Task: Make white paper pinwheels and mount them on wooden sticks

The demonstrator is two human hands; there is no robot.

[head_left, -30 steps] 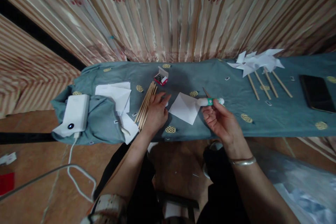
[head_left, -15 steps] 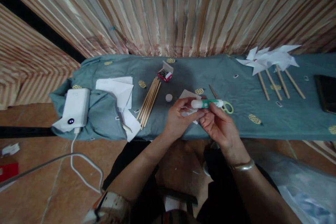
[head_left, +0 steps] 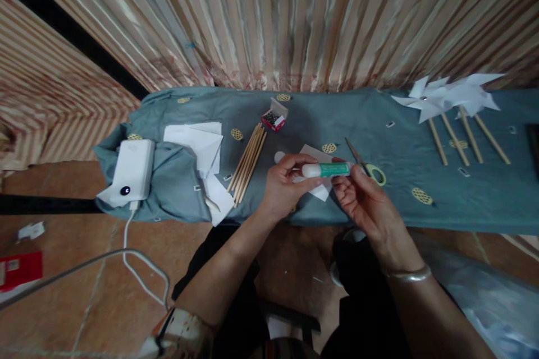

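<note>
A green and white glue stick (head_left: 332, 170) is held level above the cloth, its white end pointing left. My left hand (head_left: 283, 186) is closed around its left part with thumb and fingers. At its right end, the fingers of my right hand (head_left: 365, 196) pinch the stick. Beneath the hands lies a white sheet of paper (head_left: 322, 190), partly hidden. A round white cap (head_left: 279, 156) rests on the cloth just behind my left hand. Scissors with yellow-green handles (head_left: 374, 174) lie to the right of the paper.
Thin wooden sticks (head_left: 248, 165) lie bundled at left, near an open red box of small dark pieces (head_left: 274, 118). Further left are white paper pieces (head_left: 202, 143) and a white power bank (head_left: 132, 165) with a cable. Paper pinwheels (head_left: 446, 98) on sticks lie at right.
The view has shifted, so things on the table appear further right. The glue stick stays in both hands, with more of its green label now showing between them.
</note>
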